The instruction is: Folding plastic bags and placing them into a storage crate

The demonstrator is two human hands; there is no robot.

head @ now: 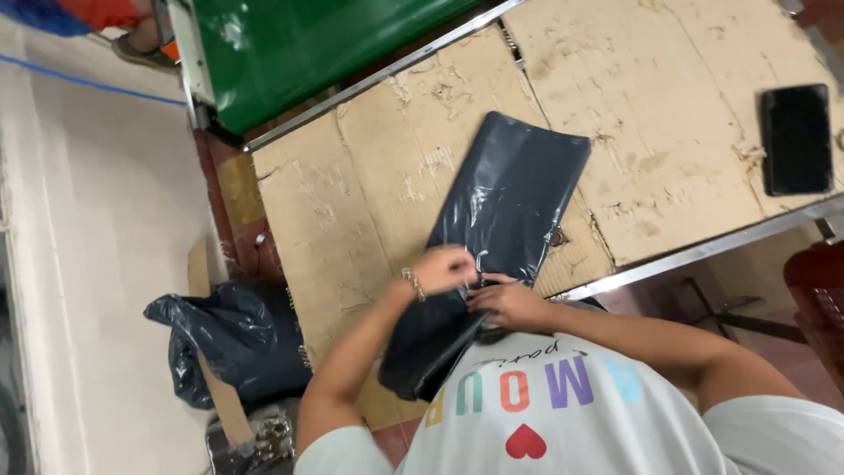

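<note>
both hands pinch the dark plastic bag (510, 198) at its near end; left hand (444, 268), right hand (510, 302); bag's long axis runs toward one o'clock.

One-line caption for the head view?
Both hands, left hand and right hand, grip a dark plastic bag on a cardboard-covered table.

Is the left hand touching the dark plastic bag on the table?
Touching. In the head view the left hand rests on the dark plastic bag, fingers pressed onto its near end.
</note>
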